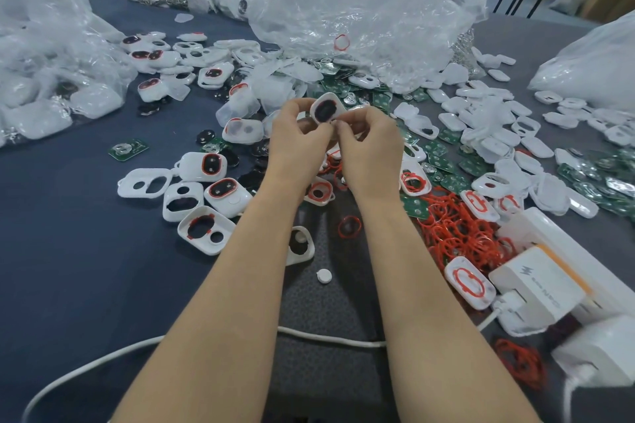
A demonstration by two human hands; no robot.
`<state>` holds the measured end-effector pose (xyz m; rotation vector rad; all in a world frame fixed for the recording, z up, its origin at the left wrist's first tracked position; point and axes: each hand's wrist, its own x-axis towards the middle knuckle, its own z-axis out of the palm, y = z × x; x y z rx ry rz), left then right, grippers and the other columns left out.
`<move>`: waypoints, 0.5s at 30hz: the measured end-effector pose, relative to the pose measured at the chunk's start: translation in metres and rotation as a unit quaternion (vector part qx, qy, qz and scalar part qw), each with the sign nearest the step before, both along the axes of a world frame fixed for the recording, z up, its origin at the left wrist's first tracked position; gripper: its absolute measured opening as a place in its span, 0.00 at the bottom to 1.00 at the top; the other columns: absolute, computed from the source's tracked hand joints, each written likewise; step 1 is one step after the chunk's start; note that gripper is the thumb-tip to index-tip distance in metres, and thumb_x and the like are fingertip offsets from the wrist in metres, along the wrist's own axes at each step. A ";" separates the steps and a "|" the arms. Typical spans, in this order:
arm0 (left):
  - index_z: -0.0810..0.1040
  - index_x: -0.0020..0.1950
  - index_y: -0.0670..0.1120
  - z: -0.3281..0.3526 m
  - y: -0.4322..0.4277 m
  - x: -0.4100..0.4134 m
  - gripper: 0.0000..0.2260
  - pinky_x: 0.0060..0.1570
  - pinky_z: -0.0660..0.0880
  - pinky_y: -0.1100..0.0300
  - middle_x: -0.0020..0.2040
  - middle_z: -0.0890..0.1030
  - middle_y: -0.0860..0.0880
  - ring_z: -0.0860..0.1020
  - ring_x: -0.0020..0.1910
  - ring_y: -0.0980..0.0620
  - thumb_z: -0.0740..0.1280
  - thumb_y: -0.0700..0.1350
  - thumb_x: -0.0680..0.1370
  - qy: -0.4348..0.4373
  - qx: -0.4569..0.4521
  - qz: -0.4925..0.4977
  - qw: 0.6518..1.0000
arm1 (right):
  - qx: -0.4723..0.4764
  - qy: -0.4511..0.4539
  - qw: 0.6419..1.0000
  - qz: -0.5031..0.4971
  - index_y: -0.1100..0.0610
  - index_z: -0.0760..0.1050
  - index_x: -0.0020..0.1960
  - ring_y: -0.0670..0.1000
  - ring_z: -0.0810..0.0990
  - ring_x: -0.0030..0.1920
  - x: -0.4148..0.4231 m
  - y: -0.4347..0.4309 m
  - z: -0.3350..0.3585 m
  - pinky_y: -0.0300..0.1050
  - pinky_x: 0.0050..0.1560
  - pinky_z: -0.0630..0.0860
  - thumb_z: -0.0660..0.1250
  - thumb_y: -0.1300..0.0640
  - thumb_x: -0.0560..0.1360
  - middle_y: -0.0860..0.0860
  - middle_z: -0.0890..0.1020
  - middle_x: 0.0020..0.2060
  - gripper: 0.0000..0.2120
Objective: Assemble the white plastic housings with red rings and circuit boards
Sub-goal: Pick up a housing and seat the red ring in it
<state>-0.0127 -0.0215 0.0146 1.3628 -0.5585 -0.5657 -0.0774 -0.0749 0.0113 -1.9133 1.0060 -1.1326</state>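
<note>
Two hands meet above the middle of the table (pixel 68 251), close together and both clamped on one housing (pixel 326 108). The left hand (pixel 295 134) curls its thumb and fingers round the housing's left edge. The right hand (pixel 369 141) pinches at its lower edge with bent fingertips. Whether anything else sits between those fingertips cannot be told.

The housing is a smooth white plastic shell, a rounded rectangle, tilted with its face to the camera. It has a dark oval opening edged in thin red.

The table is covered in dark blue-grey matte cloth. Left of the forearms lie other shells (pixel 206 165), some with empty oval and round holes and some with red-rimmed dark ovals. To the right is a tangled heap of thin red rings (pixel 460 230), and a single ring (pixel 349 227) lies between the arms. Flat green boards (pixel 450 182) with silvery round contacts are scattered beyond the heap.

A crinkled clear bag (pixel 343 3) rises behind the hands. A boxy white charger (pixel 536 288) sits at lower right, and a white cable (pixel 103 357) curves under both forearms.
</note>
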 end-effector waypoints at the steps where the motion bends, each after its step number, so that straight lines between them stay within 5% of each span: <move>1: 0.73 0.57 0.43 0.000 0.000 0.000 0.10 0.49 0.79 0.58 0.46 0.82 0.41 0.81 0.44 0.49 0.65 0.34 0.77 -0.003 0.003 -0.001 1.000 | 0.000 -0.002 1.000 -0.002 0.59 0.79 0.46 0.52 0.78 0.46 0.001 0.000 0.000 0.43 0.50 0.73 0.67 0.62 0.75 0.55 0.82 0.45 0.02; 8: 0.73 0.55 0.43 0.000 0.001 0.000 0.10 0.51 0.80 0.55 0.49 0.82 0.39 0.81 0.46 0.47 0.65 0.32 0.77 -0.011 0.003 0.003 1.000 | 0.070 -0.044 0.997 -0.002 0.55 0.69 0.48 0.53 0.77 0.45 0.003 -0.002 -0.003 0.44 0.48 0.73 0.69 0.60 0.75 0.55 0.78 0.45 0.08; 15: 0.75 0.55 0.44 -0.004 0.000 0.002 0.09 0.49 0.81 0.55 0.50 0.81 0.36 0.82 0.47 0.43 0.65 0.34 0.78 -0.030 -0.002 0.008 1.000 | 0.134 -0.077 0.987 0.042 0.53 0.73 0.45 0.48 0.78 0.41 0.001 -0.005 -0.003 0.37 0.42 0.73 0.69 0.59 0.74 0.50 0.79 0.40 0.05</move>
